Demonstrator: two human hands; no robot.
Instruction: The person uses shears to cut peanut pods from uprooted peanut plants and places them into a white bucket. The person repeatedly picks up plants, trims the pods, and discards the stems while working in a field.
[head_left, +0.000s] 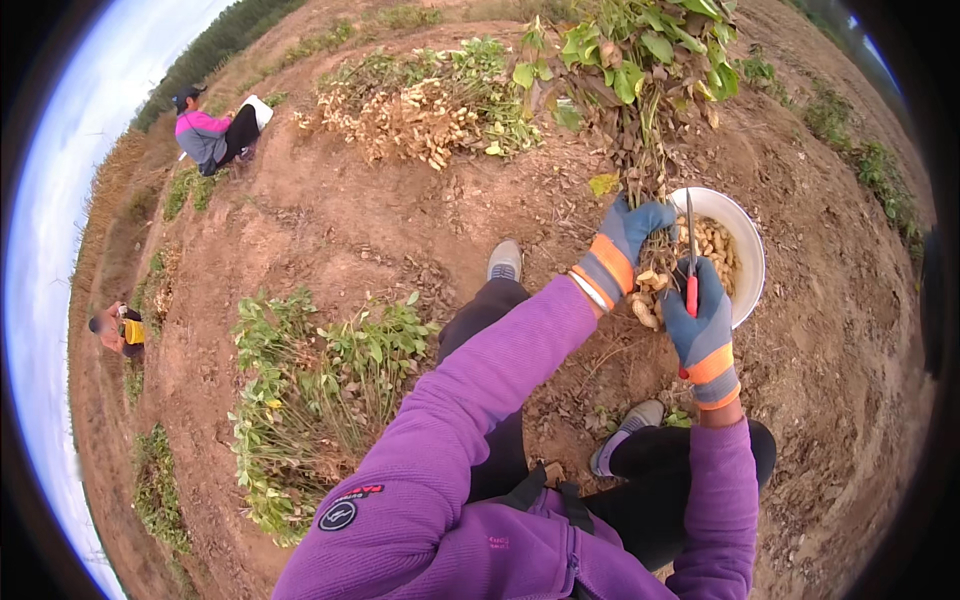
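My left hand (626, 236), in a blue-grey knit glove with an orange cuff, grips a bundle of peanut plants (651, 157) by the stems. Their leafy tops point away from me; roots and peanut pods (646, 300) hang on the near side, between my hands. In my gloved right hand (699, 307) is a red-handled cutting tool (691, 240), its metal blade pointing away from me over the bucket. Fingers hide part of the handle. Just beyond the right hand stands a white bucket (752, 240) holding loose peanuts (718, 247).
A heap of pulled peanut plants (409, 112) lies ahead, pods showing. Another leafy pile (322, 397) is at my left, near my leg. My shoes (505, 260) rest on bare soil (360, 225). Two people, one in pink and grey (202, 135), sit farther off at left.
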